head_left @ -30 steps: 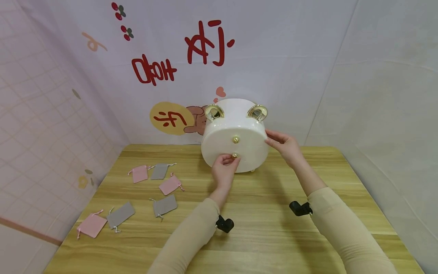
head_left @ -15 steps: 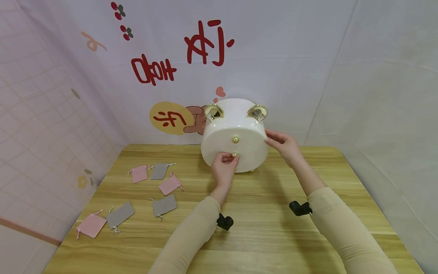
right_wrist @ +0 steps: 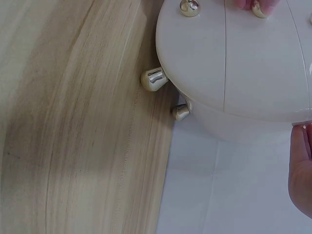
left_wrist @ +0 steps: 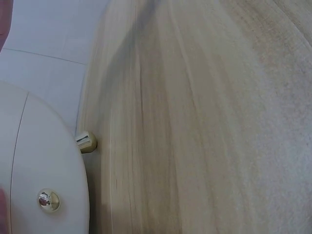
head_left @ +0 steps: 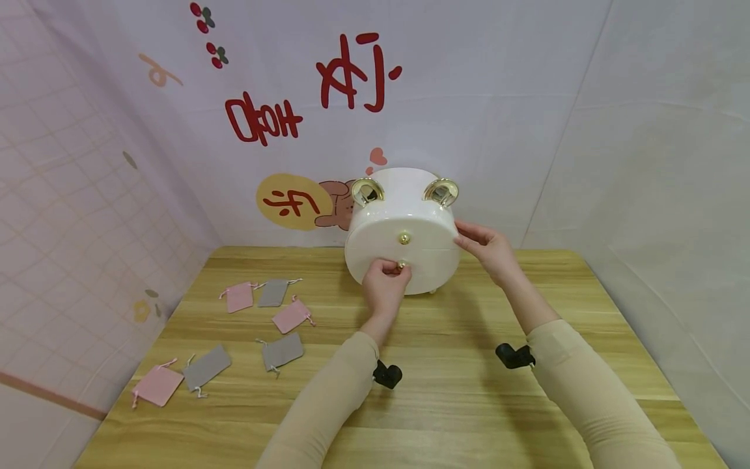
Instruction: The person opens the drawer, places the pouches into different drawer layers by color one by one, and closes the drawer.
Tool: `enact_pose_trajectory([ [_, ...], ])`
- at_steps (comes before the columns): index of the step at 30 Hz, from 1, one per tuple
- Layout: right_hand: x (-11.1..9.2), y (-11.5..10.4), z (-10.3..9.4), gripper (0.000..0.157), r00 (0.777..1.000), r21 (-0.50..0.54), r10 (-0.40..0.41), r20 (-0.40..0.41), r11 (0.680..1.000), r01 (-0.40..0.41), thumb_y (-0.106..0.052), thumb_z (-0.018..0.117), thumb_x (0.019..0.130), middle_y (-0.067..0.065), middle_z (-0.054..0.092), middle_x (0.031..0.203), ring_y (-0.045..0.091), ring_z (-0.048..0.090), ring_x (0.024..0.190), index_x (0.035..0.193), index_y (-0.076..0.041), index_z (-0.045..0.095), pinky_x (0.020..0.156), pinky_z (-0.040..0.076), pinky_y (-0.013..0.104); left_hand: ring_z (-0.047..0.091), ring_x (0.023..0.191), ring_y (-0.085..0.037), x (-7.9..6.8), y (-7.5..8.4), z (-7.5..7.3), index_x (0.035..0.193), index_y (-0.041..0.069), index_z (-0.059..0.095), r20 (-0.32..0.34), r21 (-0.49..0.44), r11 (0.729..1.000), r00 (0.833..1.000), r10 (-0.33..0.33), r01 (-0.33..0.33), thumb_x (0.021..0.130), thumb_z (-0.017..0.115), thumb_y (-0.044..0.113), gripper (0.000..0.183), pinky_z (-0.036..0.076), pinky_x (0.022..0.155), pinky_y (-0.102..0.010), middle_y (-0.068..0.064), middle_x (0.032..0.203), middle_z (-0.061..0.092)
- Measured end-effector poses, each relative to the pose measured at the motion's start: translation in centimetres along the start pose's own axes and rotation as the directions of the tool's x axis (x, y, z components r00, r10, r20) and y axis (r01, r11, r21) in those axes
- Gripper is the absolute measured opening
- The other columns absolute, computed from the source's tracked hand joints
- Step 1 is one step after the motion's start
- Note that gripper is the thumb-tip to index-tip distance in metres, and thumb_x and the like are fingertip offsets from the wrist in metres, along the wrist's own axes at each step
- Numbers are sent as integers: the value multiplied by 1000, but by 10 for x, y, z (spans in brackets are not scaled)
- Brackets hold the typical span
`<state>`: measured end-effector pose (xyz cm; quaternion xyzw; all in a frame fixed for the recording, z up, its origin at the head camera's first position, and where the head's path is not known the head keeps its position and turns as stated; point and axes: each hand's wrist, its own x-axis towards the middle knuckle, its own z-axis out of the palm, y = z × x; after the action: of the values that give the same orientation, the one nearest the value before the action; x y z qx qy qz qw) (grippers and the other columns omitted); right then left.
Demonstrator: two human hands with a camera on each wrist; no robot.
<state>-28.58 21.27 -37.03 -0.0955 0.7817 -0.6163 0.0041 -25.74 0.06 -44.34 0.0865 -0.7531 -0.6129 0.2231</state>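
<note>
A glossy white drawer box point(head_left: 430, 260) with gold ears and small gold feet stands at the back of the table. My left hand point(head_left: 383, 286) pinches the middle gold knob point(head_left: 402, 264) on its rounded front. In the right wrist view, the pinched knob point(right_wrist: 260, 9) lies between the lower knob point(right_wrist: 190, 7) and another at the right edge. My right hand point(head_left: 489, 254) rests on the box's right side, fingers fairly straight, thumb by the front edge. The left wrist view has the lower knob point(left_wrist: 48, 200) and a foot point(left_wrist: 87, 142), with seams across the front.
Flat drawstring pouches lie on the left of the wooden table point(head_left: 445, 404): pink ones point(head_left: 239, 298) and grey ones point(head_left: 283, 352). A white printed cloth point(head_left: 492, 130) hangs close behind the box. Black wrist cameras point(head_left: 514, 356) sit at both cuffs.
My left wrist has risen slightly, with the fingers still at the same knob. The right hand keeps its place on the box's side. A thin seam shows more clearly on the front.
</note>
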Motion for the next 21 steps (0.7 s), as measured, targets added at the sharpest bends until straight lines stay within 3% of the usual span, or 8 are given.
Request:
enact_pose_trajectory([
  [8, 4, 11, -2, 53, 1000, -31, -9, -27, 999, 8, -28, 70, 95, 11, 55, 141, 25, 45, 134, 142, -10, 56, 109, 40, 41, 62, 64, -11, -3, -3, -5, 77, 6, 66, 11, -17, 999, 1000, 28, -27, 73, 83, 11, 18, 53, 59, -26, 0, 70, 66],
  [21, 4, 10, -1, 52, 999, -40, -21, -26, 999, 20, -28, 69, 95, 13, 55, 141, 27, 45, 134, 142, -9, 55, 110, 37, 44, 63, 63, -10, -16, -4, -18, 76, 5, 66, 52, -42, 998, 997, 53, -51, 72, 84, 8, 19, 54, 58, -23, -1, 71, 66],
])
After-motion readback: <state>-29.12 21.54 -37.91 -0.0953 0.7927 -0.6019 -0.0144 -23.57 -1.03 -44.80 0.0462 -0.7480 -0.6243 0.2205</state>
